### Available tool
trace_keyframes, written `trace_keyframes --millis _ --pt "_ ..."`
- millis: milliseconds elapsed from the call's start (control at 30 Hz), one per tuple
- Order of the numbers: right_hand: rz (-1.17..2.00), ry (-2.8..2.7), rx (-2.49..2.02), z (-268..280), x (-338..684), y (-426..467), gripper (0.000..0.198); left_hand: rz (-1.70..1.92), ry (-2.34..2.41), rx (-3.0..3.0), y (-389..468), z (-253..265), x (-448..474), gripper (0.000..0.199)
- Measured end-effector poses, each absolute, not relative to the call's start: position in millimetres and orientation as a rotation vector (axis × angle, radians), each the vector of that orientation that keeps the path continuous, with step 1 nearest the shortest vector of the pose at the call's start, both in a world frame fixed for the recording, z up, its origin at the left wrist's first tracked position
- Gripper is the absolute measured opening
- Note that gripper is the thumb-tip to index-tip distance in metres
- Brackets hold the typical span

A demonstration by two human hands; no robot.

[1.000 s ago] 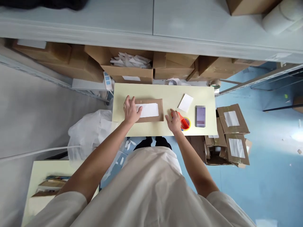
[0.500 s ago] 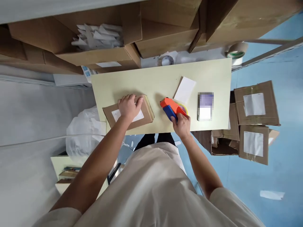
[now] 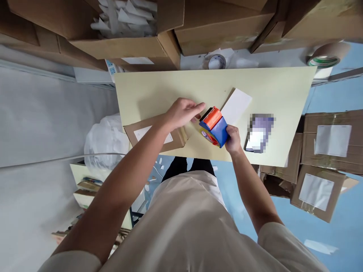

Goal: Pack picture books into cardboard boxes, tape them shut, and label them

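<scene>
At far left hangs or rests a translucent plastic bag, its contents hard to make out. Behind the bench, an open carton holds a loose heap of crumpled white packets. The parcel, a flat cardboard box with a white label, lies at the bench's near left, partly under the left forearm. The left hand is just right of it, fingers curled beneath the thumb; I cannot tell whether that narrow grip pinches anything. Near its fingertips is the orange-and-blue tape dispenser, a yellow-edged roll inside, its toothed edge towards that hand. The right hand has its grip closed around the dispenser's right side. Further right come a white card, a pixelated dark-edged item and, beyond the bench, labelled cartons.
</scene>
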State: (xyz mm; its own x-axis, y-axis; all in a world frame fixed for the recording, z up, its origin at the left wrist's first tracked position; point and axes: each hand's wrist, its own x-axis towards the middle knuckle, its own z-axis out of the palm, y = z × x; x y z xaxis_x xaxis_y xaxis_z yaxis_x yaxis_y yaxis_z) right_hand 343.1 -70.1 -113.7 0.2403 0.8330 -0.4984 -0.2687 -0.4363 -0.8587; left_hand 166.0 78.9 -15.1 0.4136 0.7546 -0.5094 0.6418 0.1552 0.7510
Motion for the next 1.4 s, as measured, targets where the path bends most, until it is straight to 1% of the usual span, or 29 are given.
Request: trace_keyframes --millis 133,200,267,433,567,700,767,867,933,1000,1067,1233,1300,1400 --pt "1.403 -0.507 -1.506 -106.1 343.9 -62.9 0.051 -0.038 1.332 1.62 100.6 -16.1 183.7 0.022" --pt "1.442 -0.443 -1.508 -102.0 341.7 -59.9 0.051 -0.198 1.321 1.703 108.9 -15.5 192.4 0.016" --pt "1.521 -0.359 -1.502 -99.7 340.2 -61.6 0.052 -0.42 1.297 1.803 115.8 -15.5 198.3 0.015" --pt "1.7 -0.098 -1.534 -105.7 337.5 -105.4 0.049 -0.895 1.181 2.079 135.2 -28.6 186.9 0.019" --pt "1.88 0.131 -1.484 -112.8 314.4 -155.5 0.047 -1.206 1.062 2.214 137.2 -45.1 173.0 0.032" --pt "1.915 0.282 -1.381 -120.3 277.9 -177.4 0.047 -1.449 1.008 2.293 116.1 -45.8 177.0 0.039" --pt "1.896 0.312 -1.358 -125.2 263.1 -180.9 0.047 -1.461 0.968 2.35 105.3 -44.4 178.7 0.037" --pt "1.854 0.314 -1.352 -130.9 247.0 -184.6 0.047 -1.387 0.973 2.415 95.1 -47.5 173.4 0.025" --pt "1.839 0.312 -1.349 -131.9 238.9 -186.3 0.046 -1.33 1.013 2.422 91.4 -52.4 165.1 0.022" --pt "1.833 0.308 -1.358 -130.3 232.1 -186.5 0.046 -1.249 1.011 2.43 88.1 -56.7 155.5 0.027" --pt "1.822 0.297 -1.373 -127.2 226.7 -185.1 0.045 -1.156 0.969 2.477 84.4 -57.7 146.9 0.037" --pt "1.831 0.288 -1.44 -121.2 219.4 -179.5 0.047 -1.049 0.964 2.644 79.8 -39.3 129.9 0.079" --pt "1.848 0.264 -1.435 -120.8 218.1 -178.3 0.047 -0.935 0.94 2.653 84.0 -28.1 117.4 0.082" --pt "1.855 0.232 -1.352 -121.8 218.2 -177.2 0.043 -0.767 0.674 2.572 93.0 -16.8 87.0 0.081"
